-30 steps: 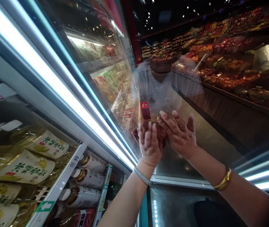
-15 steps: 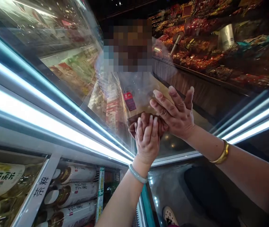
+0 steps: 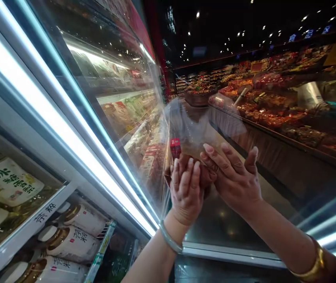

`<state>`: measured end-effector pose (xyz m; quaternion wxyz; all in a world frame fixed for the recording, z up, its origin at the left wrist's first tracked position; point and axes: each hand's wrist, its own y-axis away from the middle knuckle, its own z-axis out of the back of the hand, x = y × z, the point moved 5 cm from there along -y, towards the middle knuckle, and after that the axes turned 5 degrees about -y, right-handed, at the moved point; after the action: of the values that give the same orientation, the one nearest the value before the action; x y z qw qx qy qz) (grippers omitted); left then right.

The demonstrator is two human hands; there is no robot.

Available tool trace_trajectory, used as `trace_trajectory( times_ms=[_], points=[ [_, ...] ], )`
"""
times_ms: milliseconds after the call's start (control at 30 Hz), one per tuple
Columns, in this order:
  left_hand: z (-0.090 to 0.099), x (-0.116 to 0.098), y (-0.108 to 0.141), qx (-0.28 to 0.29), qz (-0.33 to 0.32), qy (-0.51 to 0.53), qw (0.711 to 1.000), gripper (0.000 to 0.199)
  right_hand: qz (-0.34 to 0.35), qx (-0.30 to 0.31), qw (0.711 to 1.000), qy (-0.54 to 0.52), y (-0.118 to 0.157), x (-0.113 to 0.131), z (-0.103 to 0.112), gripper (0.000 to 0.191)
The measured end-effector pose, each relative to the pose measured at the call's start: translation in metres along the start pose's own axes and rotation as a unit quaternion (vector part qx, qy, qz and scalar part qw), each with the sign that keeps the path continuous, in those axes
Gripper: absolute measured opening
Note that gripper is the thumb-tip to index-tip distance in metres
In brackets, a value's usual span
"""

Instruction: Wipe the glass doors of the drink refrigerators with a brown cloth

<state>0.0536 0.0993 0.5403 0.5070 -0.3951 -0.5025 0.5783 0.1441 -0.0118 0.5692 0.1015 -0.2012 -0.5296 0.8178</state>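
Note:
My left hand (image 3: 187, 192), with a pale bangle at the wrist, presses a crumpled brown cloth (image 3: 207, 175) against an upright glass pane (image 3: 215, 220). Its fingers are bent over the cloth, and reflections in the glass blur the cloth's outline. To the right, my right hand (image 3: 235, 177), wearing a gold bangle, lies with stretched, spread fingers at the glass. Its index side is close to the cloth's right edge; whether it touches the cloth I cannot tell.
Bright strip lights (image 3: 76, 141) run along the cabinet frame at left. Below them, jars with white labels (image 3: 75, 239) and other labelled containers (image 3: 11, 181) fill shelves. Through or in the glass appear a produce display (image 3: 262, 106) and a reflected person in a pale top (image 3: 191, 122).
The view has tilted upward, so more of the dark ceiling shows and the floor has mostly left the frame. Both hands appear slightly lower and the right hand farther right, still at the glass.

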Motion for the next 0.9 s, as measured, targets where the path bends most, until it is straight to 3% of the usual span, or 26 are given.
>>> trace_trajectory(
  times_ms=[67, 133, 200, 267, 333, 400, 467, 500, 633, 733, 833, 900],
  points=[
    [0.004, 0.011, -0.019, -0.022, 0.037, -0.011, 0.999, 0.073, 0.019, 0.006, 1.000, -0.005, 0.007, -0.009, 0.006, 0.057],
    [0.010, 0.022, -0.041, -0.085, 0.168, -0.040, 0.981, 0.072, 0.055, 0.023, 0.998, -0.013, 0.006, -0.015, 0.012, 0.056],
    [0.008, 0.006, -0.056, -0.120, 0.210, -0.059, 0.968, 0.068, 0.086, 0.031, 0.996, -0.026, 0.002, -0.025, 0.020, 0.054],
    [-0.005, -0.031, -0.058, -0.099, 0.169, -0.057, 0.979, 0.068, 0.094, 0.022, 0.995, -0.041, 0.000, -0.039, 0.033, 0.050],
    [-0.020, -0.067, -0.046, -0.048, 0.113, -0.039, 0.992, 0.071, 0.078, 0.012, 0.996, -0.051, 0.005, -0.057, 0.045, 0.047],
    [-0.029, -0.089, -0.029, 0.012, 0.026, -0.013, 0.999, 0.070, 0.063, 0.009, 0.996, -0.058, 0.017, -0.071, 0.051, 0.046],
    [-0.029, -0.090, -0.019, 0.040, -0.041, -0.011, 0.998, 0.065, 0.061, 0.008, 0.996, -0.062, 0.028, -0.076, 0.051, 0.049],
    [-0.026, -0.082, -0.019, 0.033, -0.039, -0.021, 0.998, 0.065, 0.065, 0.010, 0.996, -0.061, 0.031, -0.076, 0.048, 0.050],
    [-0.018, -0.051, -0.044, -0.071, 0.108, -0.059, 0.990, 0.067, 0.085, 0.021, 0.995, -0.044, 0.020, -0.069, 0.039, 0.054],
    [-0.032, -0.073, -0.053, -0.079, 0.132, -0.039, 0.987, 0.067, 0.055, -0.021, 0.997, -0.043, 0.011, -0.073, 0.043, 0.053],
    [-0.043, -0.104, -0.035, -0.050, 0.066, 0.000, 0.997, 0.070, -0.007, -0.053, 0.998, -0.036, 0.026, -0.078, 0.045, 0.053],
    [-0.044, -0.108, -0.021, -0.015, 0.017, 0.019, 1.000, 0.070, -0.031, -0.055, 0.998, -0.029, 0.041, -0.078, 0.042, 0.053]
  ],
)
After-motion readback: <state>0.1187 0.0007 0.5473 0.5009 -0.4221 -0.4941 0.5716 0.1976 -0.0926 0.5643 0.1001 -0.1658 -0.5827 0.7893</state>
